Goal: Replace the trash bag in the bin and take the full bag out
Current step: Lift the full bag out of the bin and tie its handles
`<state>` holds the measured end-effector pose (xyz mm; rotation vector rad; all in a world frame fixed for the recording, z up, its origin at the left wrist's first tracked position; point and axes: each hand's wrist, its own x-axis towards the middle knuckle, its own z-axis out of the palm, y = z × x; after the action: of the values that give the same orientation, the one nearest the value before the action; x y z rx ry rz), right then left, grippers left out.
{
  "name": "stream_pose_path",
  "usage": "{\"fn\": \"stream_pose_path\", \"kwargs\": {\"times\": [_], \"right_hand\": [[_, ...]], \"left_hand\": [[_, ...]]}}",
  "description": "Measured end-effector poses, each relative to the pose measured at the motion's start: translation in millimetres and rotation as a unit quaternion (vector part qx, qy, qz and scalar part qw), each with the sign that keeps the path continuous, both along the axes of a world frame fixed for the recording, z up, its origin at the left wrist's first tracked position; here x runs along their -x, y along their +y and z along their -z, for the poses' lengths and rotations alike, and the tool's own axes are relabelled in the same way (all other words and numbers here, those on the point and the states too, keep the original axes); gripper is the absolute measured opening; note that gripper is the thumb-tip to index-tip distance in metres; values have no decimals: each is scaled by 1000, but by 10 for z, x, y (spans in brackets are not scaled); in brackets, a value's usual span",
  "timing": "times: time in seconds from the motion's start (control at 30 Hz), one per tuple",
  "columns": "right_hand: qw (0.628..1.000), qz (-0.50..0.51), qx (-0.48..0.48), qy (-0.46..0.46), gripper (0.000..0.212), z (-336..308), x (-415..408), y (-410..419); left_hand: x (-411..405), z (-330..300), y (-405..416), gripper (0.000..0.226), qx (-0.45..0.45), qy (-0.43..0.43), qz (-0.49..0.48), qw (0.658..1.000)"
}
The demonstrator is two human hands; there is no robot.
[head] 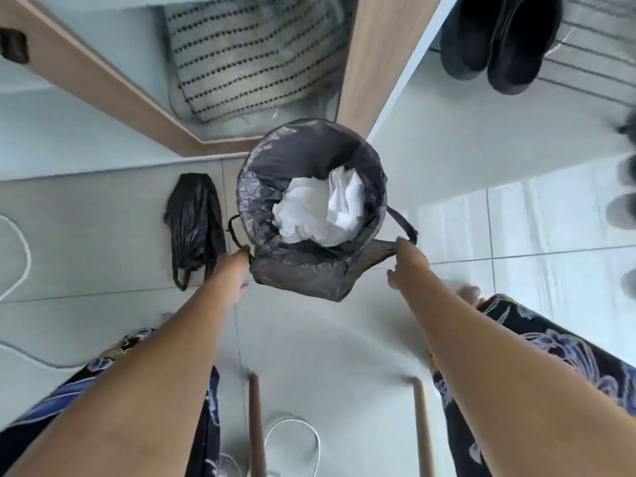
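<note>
A round bin stands on the tiled floor, lined with a dark grey trash bag (275, 166) whose rim is folded over the bin's edge. White crumpled paper (320, 208) fills the bag. My left hand (235, 270) pinches the bag's left handle loop at the near rim. My right hand (407, 263) grips the right handle, pulled taut toward me. A folded black spare bag (194, 222) lies on the floor just left of the bin.
A wooden cabinet frame (375, 63) and a dotted mat (247, 56) lie behind the bin. Black boots (499, 39) stand at the upper right. Two wooden legs (256, 425) and a white cable (292, 442) are near my knees.
</note>
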<state>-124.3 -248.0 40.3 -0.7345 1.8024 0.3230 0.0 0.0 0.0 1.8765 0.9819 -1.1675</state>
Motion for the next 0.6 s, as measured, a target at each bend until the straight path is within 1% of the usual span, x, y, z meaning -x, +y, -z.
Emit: {"fn": "stream_pose_path", "kwargs": {"times": [0.03, 0.07, 0.1, 0.13, 0.17, 0.2, 0.27, 0.3, 0.4, 0.43, 0.47, 0.53, 0.6], "right_hand": [[999, 33, -3, -6, 45, 84, 6, 5], [997, 75, -7, -3, 46, 177, 9, -6], [994, 107, -6, -17, 47, 243, 15, -16], [991, 130, -4, -31, 47, 286, 31, -15], [988, 145, 2, -44, 44, 341, 49, -13], [986, 162, 4, -48, 40, 372, 70, -18], [980, 192, 30, -50, 32, 388, 115, -29], [977, 201, 44, -52, 29, 369, 134, -33], [974, 209, 74, -52, 14, 246, 173, -53], [972, 212, 80, -53, 8, 193, 187, -63], [971, 215, 85, -58, 5, 124, 197, -79], [970, 215, 91, -74, 16, -37, 202, -122], [971, 199, 90, -98, 14, -181, 181, -165]], "left_hand": [[4, 97, -11, 51, 8, -4, -32, 999], [-6, 155, -24, 42, 23, 7, -71, 997], [3, 172, -58, 26, 45, 4, -91, 995], [25, 213, -76, 23, 65, 8, -111, 992], [57, 226, -95, 37, 76, 3, -111, 991], [82, 180, -150, 46, 79, -12, -109, 991], [109, 120, -172, 56, 84, -26, -125, 988], [111, 133, -125, 54, 85, -33, -146, 985], [124, -13, -37, 34, 68, -64, -188, 978], [125, -49, -11, 32, 65, -73, -198, 975], [110, -156, -6, 31, 60, -79, -208, 973], [51, -359, 12, 29, 36, -108, -207, 972], [-26, -512, 15, 26, 4, -142, -150, 978]]}}
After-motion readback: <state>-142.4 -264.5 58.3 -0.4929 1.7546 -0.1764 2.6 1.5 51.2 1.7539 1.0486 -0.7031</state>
